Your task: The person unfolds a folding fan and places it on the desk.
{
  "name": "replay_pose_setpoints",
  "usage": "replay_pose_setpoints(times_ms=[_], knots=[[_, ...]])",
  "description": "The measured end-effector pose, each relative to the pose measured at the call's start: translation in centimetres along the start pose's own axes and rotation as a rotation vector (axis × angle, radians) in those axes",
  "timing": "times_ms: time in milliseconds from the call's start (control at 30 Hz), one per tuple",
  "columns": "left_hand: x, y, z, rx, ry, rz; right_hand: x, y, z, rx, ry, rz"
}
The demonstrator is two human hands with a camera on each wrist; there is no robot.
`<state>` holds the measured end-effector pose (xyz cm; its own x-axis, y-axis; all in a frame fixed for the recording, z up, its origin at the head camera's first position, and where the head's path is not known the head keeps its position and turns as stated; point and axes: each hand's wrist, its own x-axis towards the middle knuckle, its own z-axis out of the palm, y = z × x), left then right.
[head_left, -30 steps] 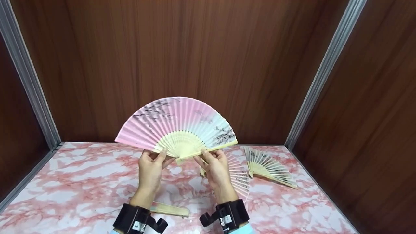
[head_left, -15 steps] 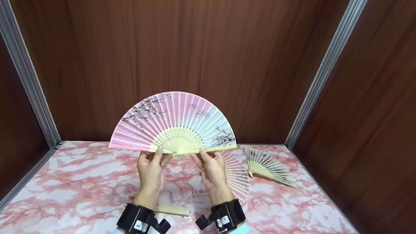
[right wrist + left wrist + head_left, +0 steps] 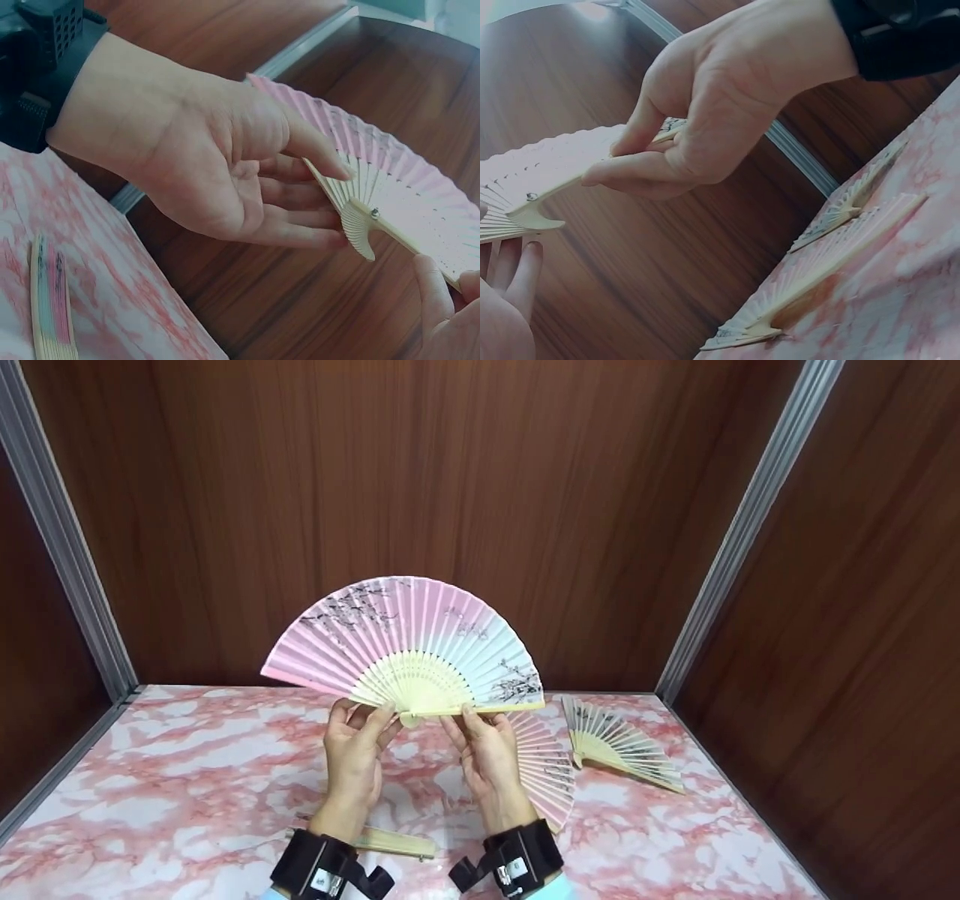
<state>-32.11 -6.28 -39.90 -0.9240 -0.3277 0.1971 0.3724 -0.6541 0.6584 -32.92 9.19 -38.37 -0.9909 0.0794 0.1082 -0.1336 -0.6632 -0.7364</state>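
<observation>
A spread folding fan (image 3: 420, 615), pink shading to pale blue with dark branch prints and pale ribs, is held up above the table. My left hand (image 3: 352, 757) pinches its left edge near the pivot, thumb in front. On the right, my right hand (image 3: 491, 761) pinches the lower guard stick between thumb and fingers. The left wrist view shows my right hand (image 3: 712, 112) gripping the guard, with part of my left hand (image 3: 506, 315) at the corner. In the right wrist view, my left hand (image 3: 202, 157) has its thumb on the ribs.
Behind my right forearm lies an open pink fan (image 3: 547, 772), partly hidden. A greyish open fan (image 3: 622, 750) rests farther right. One folded fan (image 3: 394, 842) lies near my left wrist. Wood-grain panels (image 3: 480, 472) enclose the marbled table (image 3: 187, 795).
The held fan rises slightly and spreads wider, then comes down a little, its left edge tilting up again. Both hands shift slightly with it. The fans on the table stay put.
</observation>
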Motion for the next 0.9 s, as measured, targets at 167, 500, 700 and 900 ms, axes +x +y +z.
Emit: replay_pose_setpoints(times_ms=[167,500,700,900], knots=[[-0.2,-0.7,0.1,0.031,-0.005,-0.006,-0.3,0.5,0.4,0.038,0.009,0.011],[1.7,0.4,-1.3,0.080,0.179,-0.018,-0.7,1.2,0.2,-0.029,-0.030,0.136],[4.3,2.3,-4.7,0.200,0.269,-0.042,-0.4,1.6,-0.8,-0.174,-0.046,0.157],[5.9,2.8,-7.9,0.450,0.278,-0.103,-1.0,2.9,-1.9,-0.536,-0.151,0.279]])
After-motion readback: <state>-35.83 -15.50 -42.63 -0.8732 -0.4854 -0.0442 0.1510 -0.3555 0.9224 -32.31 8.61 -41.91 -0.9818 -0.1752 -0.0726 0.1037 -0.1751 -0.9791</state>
